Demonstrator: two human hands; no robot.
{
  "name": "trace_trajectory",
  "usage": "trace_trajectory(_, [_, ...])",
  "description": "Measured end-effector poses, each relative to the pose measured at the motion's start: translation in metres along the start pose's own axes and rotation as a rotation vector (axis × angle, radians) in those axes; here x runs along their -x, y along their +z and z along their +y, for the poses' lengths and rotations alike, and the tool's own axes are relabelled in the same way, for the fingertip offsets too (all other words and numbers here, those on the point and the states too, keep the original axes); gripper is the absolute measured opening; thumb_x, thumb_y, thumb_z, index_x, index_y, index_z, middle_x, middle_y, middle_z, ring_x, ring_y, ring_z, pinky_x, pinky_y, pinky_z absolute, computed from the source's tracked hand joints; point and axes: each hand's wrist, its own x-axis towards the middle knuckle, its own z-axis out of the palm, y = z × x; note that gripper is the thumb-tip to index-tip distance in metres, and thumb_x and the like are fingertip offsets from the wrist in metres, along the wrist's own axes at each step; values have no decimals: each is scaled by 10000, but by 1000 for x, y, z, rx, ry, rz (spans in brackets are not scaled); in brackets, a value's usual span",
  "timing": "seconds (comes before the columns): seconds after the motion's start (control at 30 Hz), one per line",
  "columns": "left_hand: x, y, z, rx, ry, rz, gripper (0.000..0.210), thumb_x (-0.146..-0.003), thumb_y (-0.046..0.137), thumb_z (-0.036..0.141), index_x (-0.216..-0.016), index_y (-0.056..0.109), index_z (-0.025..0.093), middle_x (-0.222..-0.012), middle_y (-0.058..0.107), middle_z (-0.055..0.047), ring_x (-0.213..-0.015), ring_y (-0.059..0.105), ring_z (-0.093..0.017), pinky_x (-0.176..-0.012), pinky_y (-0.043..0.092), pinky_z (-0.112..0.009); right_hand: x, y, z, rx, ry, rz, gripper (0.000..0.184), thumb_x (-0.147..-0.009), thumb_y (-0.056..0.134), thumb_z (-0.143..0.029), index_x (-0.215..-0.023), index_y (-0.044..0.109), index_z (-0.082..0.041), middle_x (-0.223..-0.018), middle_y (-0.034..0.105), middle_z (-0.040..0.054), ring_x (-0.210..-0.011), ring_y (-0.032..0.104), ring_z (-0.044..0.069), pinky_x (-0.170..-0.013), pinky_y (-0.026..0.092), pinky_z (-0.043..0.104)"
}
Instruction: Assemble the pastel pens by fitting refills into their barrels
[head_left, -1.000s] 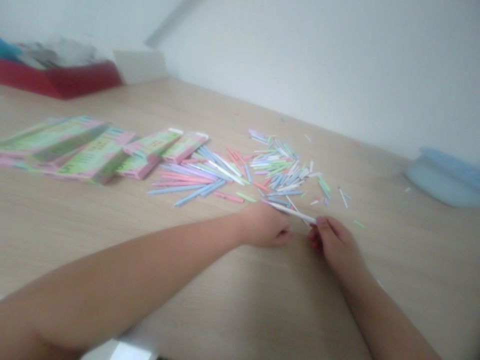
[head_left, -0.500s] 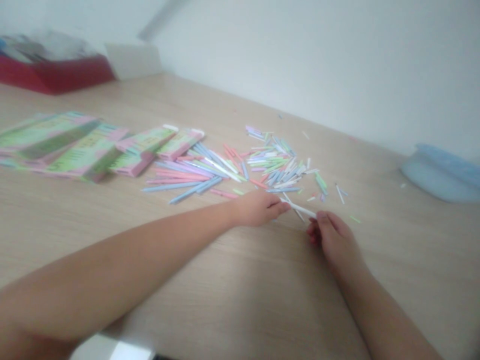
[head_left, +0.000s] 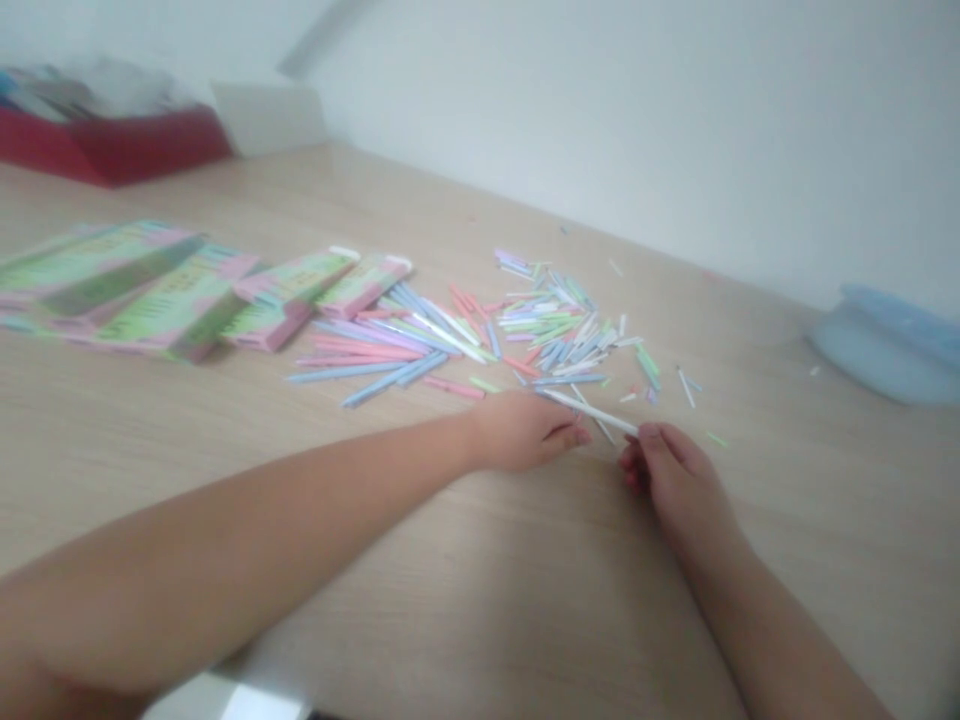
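Observation:
A slim white pen-like stick (head_left: 600, 412) slants down to the right. My right hand (head_left: 679, 475) is closed, pinching its lower right end between thumb and fingers. My left hand (head_left: 529, 432) is just below the stick's other end, thumb stretched out and apart from it; its other fingers are partly hidden. Behind the hands lies a pile of short pastel pieces (head_left: 555, 325), several of them white, blue or green. Left of that pile, longer pastel sticks (head_left: 375, 350) fan out. One thin white piece (head_left: 604, 430) crosses under the held stick.
Several pink and green boxes (head_left: 180, 300) lie on the left of the wooden table (head_left: 450, 600). A red box (head_left: 150, 145) with items stands at the back left, a pale panel (head_left: 270, 120) beside it. Near the wall at the right lies a blue translucent bag (head_left: 892, 345).
My left hand has slid down off the white stick, and its thumb has come away. The stick's upper left end now shows. My right hand keeps its hold.

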Motion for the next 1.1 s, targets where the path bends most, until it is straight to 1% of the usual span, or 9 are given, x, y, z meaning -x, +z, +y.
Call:
trace_trajectory(0.13, [0, 2, 1, -83, 28, -2, 464, -1056, 342, 528, -936, 673, 225, -963, 744, -63, -870, 687, -232, -692, 458, -324, 1, -1, -1, 21, -5, 8, 350, -976, 538, -529, -844, 640, -221, -656, 661, -7, -521, 572, 142, -500, 442, 267])
trace_trajectory(0.23, [0, 2, 3, -122, 46, 3, 426, -1045, 388, 516, -904, 661, 221, -917, 734, -50, -828, 679, -218, -638, 422, -314, 1, -1, -3, 46, -2, 3, 348, -970, 535, -522, -823, 638, -223, -643, 658, -4, -513, 566, 147, -496, 435, 273])
trace_trajectory(0.37, [2, 2, 5, -165, 63, 11, 379, -1024, 445, 492, -849, 638, 217, -844, 713, -33, -761, 655, -195, -583, 364, -310, 0, 0, -1, 16, 3, -1, 333, -961, 545, -513, -805, 627, -230, -652, 659, -8, -515, 570, 146, -495, 437, 273])
trace_trajectory(0.53, [3, 5, 5, -216, 76, 34, 312, -986, 478, 460, -817, 602, 228, -822, 704, -14, -736, 631, -188, -559, 322, -310, 0, 0, 0, 14, -8, -3, 331, -965, 547, -516, -821, 633, -231, -665, 667, -5, -522, 575, 149, -495, 437, 277])
trace_trajectory(0.67, [4, 7, 5, -232, 79, 39, 261, -960, 494, 429, -828, 601, 231, -833, 708, -12, -735, 623, -184, -569, 333, -310, 1, -1, 0, 43, -15, -9, 363, -972, 537, -524, -781, 620, -226, -660, 670, 0, -525, 577, 147, -509, 446, 279])
trace_trajectory(0.83, [5, 6, 7, -244, 76, 31, 189, -934, 510, 372, -856, 613, 234, -846, 708, -15, -723, 621, -183, -557, 336, -314, 1, 0, -2, 50, -24, -3, 365, -965, 534, -544, -802, 627, -230, -651, 671, 4, -525, 574, 159, -503, 449, 287])
trace_trajectory(0.97, [5, 5, 8, -231, 65, 8, 196, -928, 506, 388, -875, 622, 240, -841, 706, -23, -701, 612, -192, -555, 350, -313, 2, 0, -7, 48, -18, -6, 368, -954, 543, -547, -780, 621, -232, -634, 664, 12, -518, 566, 165, -504, 453, 297])
trace_trajectory(1.1, [5, 4, 9, -234, 76, 3, 227, -946, 484, 389, -902, 640, 230, -887, 721, -43, -737, 636, -200, -581, 389, -314, 3, 1, -9, 39, -15, -1, 370, -950, 544, -548, -769, 618, -233, -628, 660, 11, -516, 567, 165, -504, 450, 296])
